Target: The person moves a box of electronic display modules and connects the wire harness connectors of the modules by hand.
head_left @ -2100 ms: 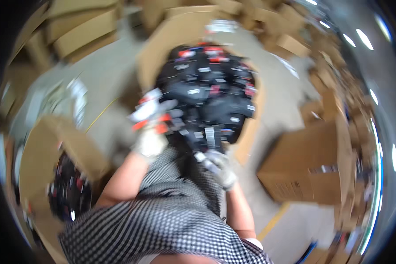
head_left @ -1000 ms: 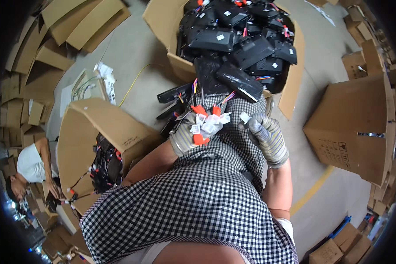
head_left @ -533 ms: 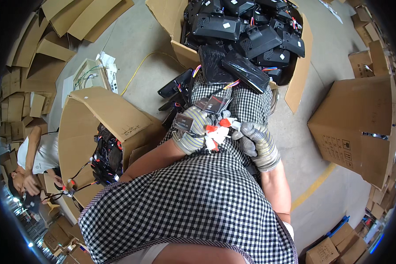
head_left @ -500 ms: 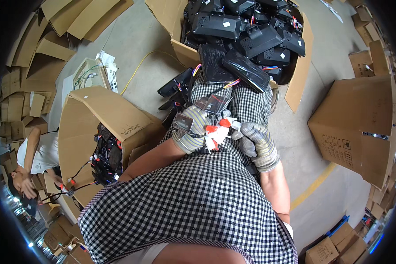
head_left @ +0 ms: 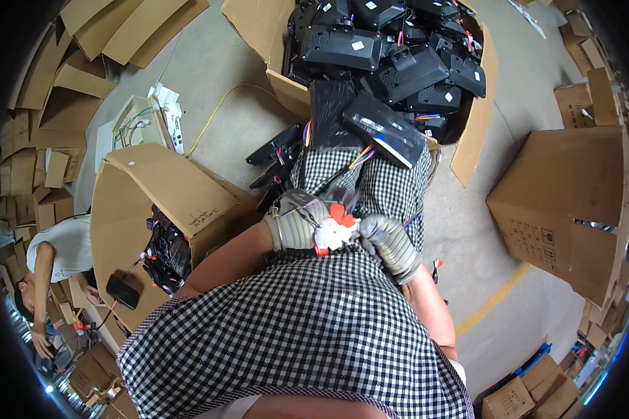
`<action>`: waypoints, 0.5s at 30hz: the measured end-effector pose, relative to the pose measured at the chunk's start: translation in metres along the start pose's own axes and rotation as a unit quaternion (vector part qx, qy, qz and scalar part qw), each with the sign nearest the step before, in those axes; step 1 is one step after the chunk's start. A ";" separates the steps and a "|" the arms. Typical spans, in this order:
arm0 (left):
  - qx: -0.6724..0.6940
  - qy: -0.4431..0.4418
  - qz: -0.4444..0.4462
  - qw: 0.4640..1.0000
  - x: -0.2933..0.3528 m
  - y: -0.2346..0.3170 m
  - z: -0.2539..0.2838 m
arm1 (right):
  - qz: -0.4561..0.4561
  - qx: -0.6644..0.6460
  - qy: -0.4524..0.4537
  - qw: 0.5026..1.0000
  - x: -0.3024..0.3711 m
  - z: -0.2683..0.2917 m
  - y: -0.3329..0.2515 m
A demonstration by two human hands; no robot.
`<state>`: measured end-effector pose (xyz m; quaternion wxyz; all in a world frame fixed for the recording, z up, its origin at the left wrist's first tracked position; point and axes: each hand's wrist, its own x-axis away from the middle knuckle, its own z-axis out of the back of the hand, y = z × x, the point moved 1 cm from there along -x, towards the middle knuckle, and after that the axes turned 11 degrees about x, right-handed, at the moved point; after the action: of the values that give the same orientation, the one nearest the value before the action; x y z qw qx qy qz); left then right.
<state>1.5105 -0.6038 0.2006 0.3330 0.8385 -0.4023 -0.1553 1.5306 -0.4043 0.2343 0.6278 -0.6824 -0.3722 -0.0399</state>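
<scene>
My left hand, in a striped grey work glove, is closed around a bunch of white and red plug connectors. Small clear-wrapped dark modules lie over its fingers, blurred. My right hand, gloved alike, has its fingers curled against the right side of the bunch; its fingertips seem to pinch a white connector, partly hidden. Across my checked apron at the knees rests a film-wrapped black device, its coloured wires leading toward my hands. A second wrapped black device leans beside it.
Ahead, an open carton holds several black devices. Another carton on my left contains wired black parts. A large carton stands on the right. At far left, a person works near a dark device.
Both my hands have shifted slightly down with the connectors; my right fingers have curled in more. The wrapped device on my knees has tilted. The person at left has moved an arm lower.
</scene>
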 end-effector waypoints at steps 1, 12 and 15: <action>-0.172 0.013 0.138 0.975 -0.003 0.016 -0.006 | -0.012 -0.004 -0.009 1.000 -0.001 0.001 0.003; -0.520 0.015 0.191 0.832 0.013 0.030 -0.017 | -0.029 0.088 0.002 0.996 0.002 -0.005 0.006; -0.492 0.036 0.201 0.847 0.014 0.031 -0.019 | -0.039 0.078 -0.008 0.996 0.004 -0.007 0.000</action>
<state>1.5114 -0.6205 0.2354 0.7398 0.4710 -0.4207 -0.2320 1.5364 -0.4085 0.2379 0.6745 -0.6165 -0.4052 -0.0297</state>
